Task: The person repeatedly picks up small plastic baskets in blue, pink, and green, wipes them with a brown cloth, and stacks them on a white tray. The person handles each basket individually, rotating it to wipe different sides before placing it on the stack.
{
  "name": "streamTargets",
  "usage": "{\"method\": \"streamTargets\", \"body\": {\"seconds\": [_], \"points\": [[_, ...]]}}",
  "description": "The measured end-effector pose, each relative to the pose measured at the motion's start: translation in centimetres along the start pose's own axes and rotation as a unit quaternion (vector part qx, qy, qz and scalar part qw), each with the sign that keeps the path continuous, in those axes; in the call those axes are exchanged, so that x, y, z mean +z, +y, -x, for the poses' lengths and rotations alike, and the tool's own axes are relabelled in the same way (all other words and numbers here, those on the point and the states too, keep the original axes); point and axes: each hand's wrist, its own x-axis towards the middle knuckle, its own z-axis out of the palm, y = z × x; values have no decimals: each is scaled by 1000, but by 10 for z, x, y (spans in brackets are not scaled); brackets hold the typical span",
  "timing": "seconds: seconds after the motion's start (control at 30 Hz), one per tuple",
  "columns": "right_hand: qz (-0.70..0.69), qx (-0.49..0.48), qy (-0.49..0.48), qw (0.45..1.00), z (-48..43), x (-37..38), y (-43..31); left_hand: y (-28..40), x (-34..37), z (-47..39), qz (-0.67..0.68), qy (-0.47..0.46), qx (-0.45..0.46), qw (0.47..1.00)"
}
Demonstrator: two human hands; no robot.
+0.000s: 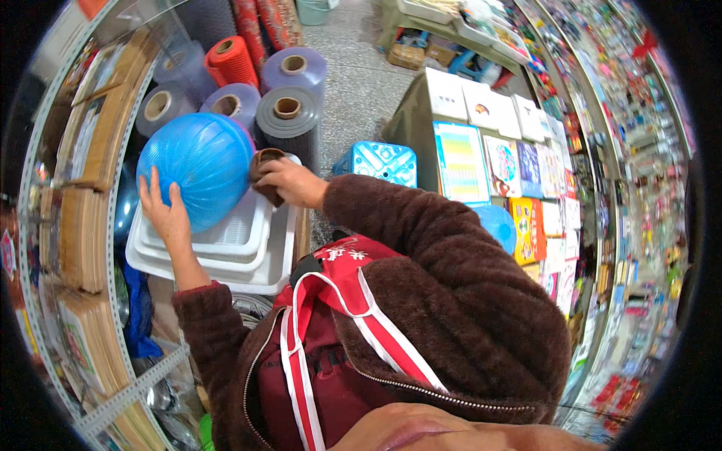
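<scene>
A blue ribbed plastic basket point(208, 163) rests tilted on a stack of white plastic baskets point(256, 239), its rounded underside facing me. My left hand point(166, 217) holds it at its near left side, thumb and fingers spread against the plastic. At the basket's right edge, my right hand point(290, 180) grips a folded brown cloth point(265, 169). A strip of pink shows along the basket's far right edge. The basket's inside is hidden from me.
Upright rolls of clear and grey plastic sheeting point(289, 124) and a red roll point(231, 59) stand behind the baskets. Metal shelving point(127, 113) with boards runs along the left. Rightward are a blue plastic stool point(383, 160) and a table of boxes and books point(491, 169).
</scene>
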Motion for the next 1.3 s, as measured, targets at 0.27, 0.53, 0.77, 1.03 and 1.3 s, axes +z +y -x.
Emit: {"method": "streamTargets", "body": {"seconds": [0.27,0.53,0.77,1.03,1.3], "points": [[-255,365,176,878,151,-68,0,-16,11,-4,7,13,40,999],[-258,465,259,806,287,-95,-52,-30,11,-13,0,-12,41,999],[-321,497,347,728,388,-124,-83,-4,13,-15,44,49,-35,997],[-210,574,509,606,539,-176,-140,190,82,53,89,163,343,921],[-272,428,755,416,651,-224,-118,352,269,220,346,-563,-12,750]]}}
